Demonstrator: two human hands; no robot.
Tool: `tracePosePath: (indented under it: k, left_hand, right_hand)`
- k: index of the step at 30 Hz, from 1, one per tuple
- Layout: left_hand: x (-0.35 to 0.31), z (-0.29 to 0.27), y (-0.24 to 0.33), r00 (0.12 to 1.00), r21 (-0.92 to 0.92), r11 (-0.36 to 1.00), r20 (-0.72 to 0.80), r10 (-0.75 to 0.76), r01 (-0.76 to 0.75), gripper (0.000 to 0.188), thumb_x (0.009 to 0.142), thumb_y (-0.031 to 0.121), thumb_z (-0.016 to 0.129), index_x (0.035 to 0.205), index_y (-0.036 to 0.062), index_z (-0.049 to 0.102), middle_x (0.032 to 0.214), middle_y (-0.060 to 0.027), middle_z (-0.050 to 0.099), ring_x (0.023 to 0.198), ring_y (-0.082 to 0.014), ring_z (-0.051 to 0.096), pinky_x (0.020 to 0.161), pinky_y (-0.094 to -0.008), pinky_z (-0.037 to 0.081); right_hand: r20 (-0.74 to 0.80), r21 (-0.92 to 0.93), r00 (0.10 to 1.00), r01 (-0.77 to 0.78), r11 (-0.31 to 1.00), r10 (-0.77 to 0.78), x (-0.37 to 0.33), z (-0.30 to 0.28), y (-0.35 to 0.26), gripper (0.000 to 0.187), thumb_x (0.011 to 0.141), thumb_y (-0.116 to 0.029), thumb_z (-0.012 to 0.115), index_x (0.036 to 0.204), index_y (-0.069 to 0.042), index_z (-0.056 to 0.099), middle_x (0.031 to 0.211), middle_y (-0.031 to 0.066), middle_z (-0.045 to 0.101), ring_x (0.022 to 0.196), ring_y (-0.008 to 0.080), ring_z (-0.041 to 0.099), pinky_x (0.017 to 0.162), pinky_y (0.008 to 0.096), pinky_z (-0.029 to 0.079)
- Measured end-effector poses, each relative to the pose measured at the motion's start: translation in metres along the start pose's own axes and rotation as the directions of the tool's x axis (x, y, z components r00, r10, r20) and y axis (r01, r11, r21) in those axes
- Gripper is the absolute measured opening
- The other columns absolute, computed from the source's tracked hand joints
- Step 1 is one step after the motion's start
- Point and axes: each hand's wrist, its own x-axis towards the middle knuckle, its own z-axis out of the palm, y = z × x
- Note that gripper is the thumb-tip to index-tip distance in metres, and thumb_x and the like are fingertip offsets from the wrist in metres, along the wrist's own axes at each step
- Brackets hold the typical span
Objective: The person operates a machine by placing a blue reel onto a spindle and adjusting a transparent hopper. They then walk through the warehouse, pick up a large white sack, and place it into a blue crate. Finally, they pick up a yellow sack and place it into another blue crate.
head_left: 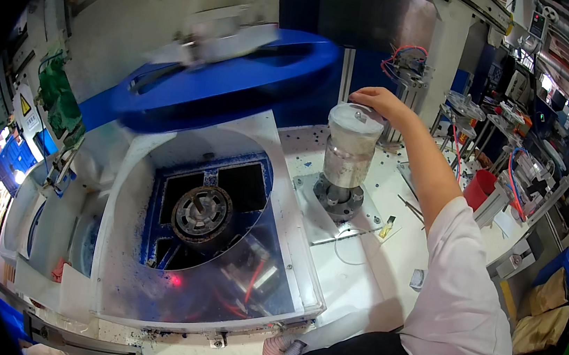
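Resting the right hand (pixel 379 103) on a metal cylinder (pixel 348 158)

Silvery and upright, the cylinder has a broad, pale top, a shinier middle and a dark foot (pixel 339 201) on a flat plate (pixel 305 215). It stands beneath the hand, whose fingers bend over the top's far edge; whether they grip, I cannot tell. The bare forearm (pixel 425 162) slants up from the lower right.

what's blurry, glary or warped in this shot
head view: blue ring smeared, likely by motion; head view: red glints and pale glare on the shiny panel; head view: straight edges bow near the black rim; head view: cylinder fairly sharp.
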Motion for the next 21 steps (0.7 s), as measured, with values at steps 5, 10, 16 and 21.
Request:
tracePosePath:
  k: [5,10,16,21]
  left_hand:
    - [-0.006,-0.002,0.004,0.98,-0.118,0.974,0.072,-0.187,0.194,0.015,0.079,0.019,0.066,0.084,0.005,0.07,0.078,-0.013,0.068,0.076,-0.028,0.067,0.07,-0.0348,0.052]
    - [-0.011,-0.002,0.0,0.961,-0.104,0.96,0.123,-0.248,0.261,0.022,0.084,0.025,0.065,0.086,0.003,0.069,0.08,-0.0133,0.068,0.075,-0.0265,0.067,0.071,-0.0343,0.051]
    - [-0.009,0.004,0.001,0.972,-0.219,0.947,0.046,-0.23,0.235,0.027,0.085,0.028,0.066,0.089,0.0015,0.069,0.082,-0.0117,0.069,0.078,-0.0233,0.066,0.072,-0.034,0.05]
    - [-0.008,-0.004,0.007,0.942,-0.132,0.936,0.123,-0.312,0.327,0.025,0.086,0.026,0.064,0.091,0.0016,0.069,0.082,-0.0108,0.069,0.077,-0.0248,0.066,0.072,-0.0339,0.05]
  right_hand:
    - [0.144,-0.153,0.99,0.03,0.988,-0.007,-0.003,0.011,-0.025,0.015,0.084,-0.017,0.067,0.093,-0.005,0.067,0.084,0.001,0.064,0.076,0.0105,0.057,0.071,0.0252,0.045]
    - [0.07,-0.144,0.99,0.131,0.981,-0.122,0.003,0.016,-0.015,0.008,0.082,-0.01,0.068,0.082,-0.004,0.063,0.078,0.0014,0.061,0.072,0.0111,0.054,0.068,0.0261,0.044]
    - [0.005,-0.45,0.887,0.414,0.791,-0.462,-0.007,0.023,-0.012,0.01,0.081,-0.012,0.066,0.086,-0.003,0.063,0.083,0.0091,0.06,0.075,0.0207,0.057,0.071,0.0316,0.046]
    - [-0.018,-0.374,0.901,0.396,0.839,-0.433,-0.025,0.022,-0.012,0.007,0.086,-0.009,0.06,0.088,-0.002,0.057,0.082,0.0046,0.055,0.079,0.0135,0.051,0.071,0.0284,0.043]
